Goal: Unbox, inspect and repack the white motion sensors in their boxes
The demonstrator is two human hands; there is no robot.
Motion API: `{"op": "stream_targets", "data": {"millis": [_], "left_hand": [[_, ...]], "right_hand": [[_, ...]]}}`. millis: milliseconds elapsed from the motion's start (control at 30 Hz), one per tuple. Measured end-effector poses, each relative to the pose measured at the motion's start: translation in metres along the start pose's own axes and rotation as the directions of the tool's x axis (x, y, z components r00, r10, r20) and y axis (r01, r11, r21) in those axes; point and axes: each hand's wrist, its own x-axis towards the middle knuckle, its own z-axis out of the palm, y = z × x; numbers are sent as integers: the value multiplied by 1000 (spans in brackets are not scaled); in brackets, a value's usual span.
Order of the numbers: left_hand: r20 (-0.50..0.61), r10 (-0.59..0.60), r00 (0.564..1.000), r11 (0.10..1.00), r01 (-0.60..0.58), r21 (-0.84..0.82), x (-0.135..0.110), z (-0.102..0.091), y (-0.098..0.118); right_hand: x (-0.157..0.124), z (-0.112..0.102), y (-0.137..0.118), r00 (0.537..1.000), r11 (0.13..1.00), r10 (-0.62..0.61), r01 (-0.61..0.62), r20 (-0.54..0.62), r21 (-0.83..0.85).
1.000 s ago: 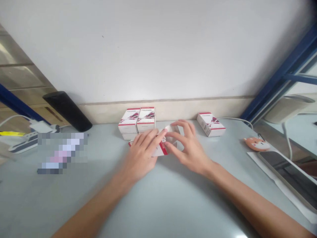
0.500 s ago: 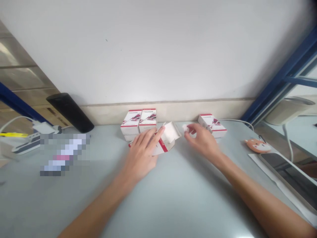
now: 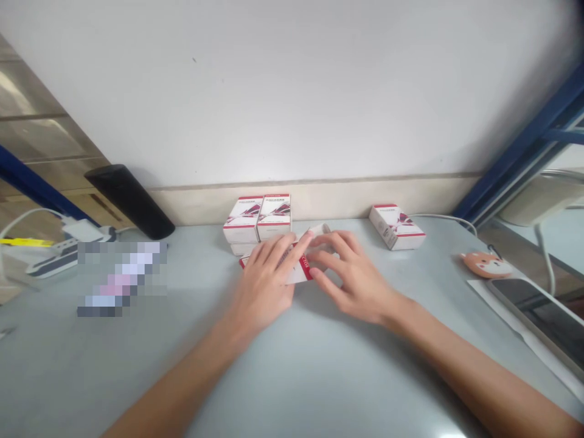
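A small white-and-red cardboard box (image 3: 299,272) lies on the table between my hands, its end with the flaps facing right. My left hand (image 3: 267,274) lies over the box and holds it, the index finger reaching along its top edge. At the flap end is my right hand (image 3: 351,277), its fingers bent and spread around the opening. A raised flap (image 3: 319,229) shows just behind the right fingertips. The inside of the box is hidden by my fingers, and no object shows in the right hand.
Similar boxes (image 3: 243,213) stand stacked behind my left hand; another box (image 3: 398,226) sits back right. A phone (image 3: 538,316) and an orange animal-faced pouch (image 3: 486,265) lie on the right. To the left are a black cylinder (image 3: 130,201) and a power strip (image 3: 68,249).
My right hand has moved left to the box's flap end, and its fingers have spread. The small white piece it pinched is out of sight. My left hand stays on the box.
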Motion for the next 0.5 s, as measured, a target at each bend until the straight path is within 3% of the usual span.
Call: {"op": "stream_targets", "data": {"millis": [133, 300, 500], "left_hand": [[24, -2, 1000, 1000, 3, -30, -1, 2, -3], [15, -51, 999, 998, 52, -46, -1, 1, -5], [58, -52, 997, 995, 57, -79, -1, 1, -4]], "right_hand": [[-2, 9, 5, 998, 994, 34, -40, 56, 100], [1, 11, 8, 999, 994, -12, 7, 50, 106], [-2, 13, 5, 990, 983, 72, -91, 125, 156]]}}
